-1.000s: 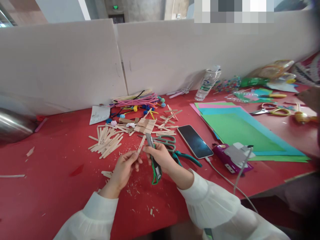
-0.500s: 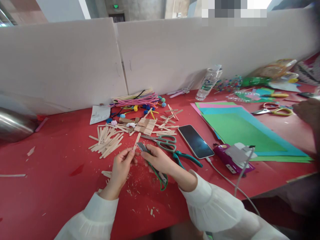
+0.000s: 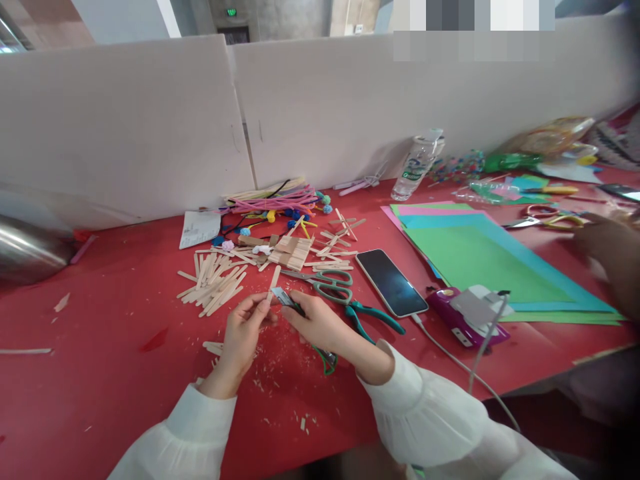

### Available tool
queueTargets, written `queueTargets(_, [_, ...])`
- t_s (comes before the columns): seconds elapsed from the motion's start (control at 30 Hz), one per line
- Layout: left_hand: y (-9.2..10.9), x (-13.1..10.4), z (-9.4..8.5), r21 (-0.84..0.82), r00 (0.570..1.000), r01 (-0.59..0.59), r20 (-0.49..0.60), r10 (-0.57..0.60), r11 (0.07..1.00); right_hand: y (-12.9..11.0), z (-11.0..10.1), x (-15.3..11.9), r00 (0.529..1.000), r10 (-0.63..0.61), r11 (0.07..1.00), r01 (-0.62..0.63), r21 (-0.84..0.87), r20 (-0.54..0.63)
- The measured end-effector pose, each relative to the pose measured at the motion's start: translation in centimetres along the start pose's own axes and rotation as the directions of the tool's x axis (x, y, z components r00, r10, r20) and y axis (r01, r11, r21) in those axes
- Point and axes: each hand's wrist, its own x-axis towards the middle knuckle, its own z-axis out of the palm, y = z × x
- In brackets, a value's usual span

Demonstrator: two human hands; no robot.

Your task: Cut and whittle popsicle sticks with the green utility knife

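Note:
Near the table's middle, my left hand (image 3: pixel 245 333) pinches a wooden craft stick (image 3: pixel 275 277) that points up and away. My right hand (image 3: pixel 317 323) is closed around a utility knife (image 3: pixel 283 297), its blade end close against the stick. The knife's green-edged rear end shows below my right palm. Wood shavings (image 3: pixel 303 423) are scattered on the red table (image 3: pixel 125 387) below. Just beyond my hands lie loose craft sticks (image 3: pixel 215 280), a flat panel of joined sticks (image 3: pixel 293 252) and green-handled scissors (image 3: pixel 333 287).
Teal-handled pliers (image 3: pixel 375 317), a phone (image 3: pixel 393 283) and a purple device with a cable (image 3: pixel 463 320) lie to the right. Behind them are coloured paper sheets (image 3: pixel 490 260) and a bottle (image 3: pixel 417 165). Another person's hand (image 3: pixel 607 250) is at far right.
The knife has tilted and shifted slightly in my right hand, its blade end now against the stick. My left hand has barely moved. The other person's hand has moved left and down.

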Motion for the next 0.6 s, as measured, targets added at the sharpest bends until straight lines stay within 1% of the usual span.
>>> queueTargets(0.13, [0.12,-0.07,0.12,-0.017,1.000,0.007,-0.011,-0.007,1.000,-0.32,0.01,-0.07,1.000,0.001,1.000,-0.002,-0.025,-0.023])
queueTargets(0.37, [0.14,0.02,0.32,-0.019,0.998,-0.016,-0.062,0.014,1.000,-0.11,0.35,-0.39,0.996,0.074,0.996,-0.077,0.045,0.059])
queueTargets(0.47, [0.00,0.08,0.22,-0.017,0.997,-0.023,-0.077,0.022,1.000,0.10,0.40,-0.38,0.992,0.087,0.992,-0.095,0.083,0.092])
queueTargets(0.6, [0.20,0.06,0.35,-0.045,0.998,0.009,-0.069,-0.012,0.999,0.06,0.37,-0.36,0.989,0.081,0.989,-0.095,0.114,0.122])
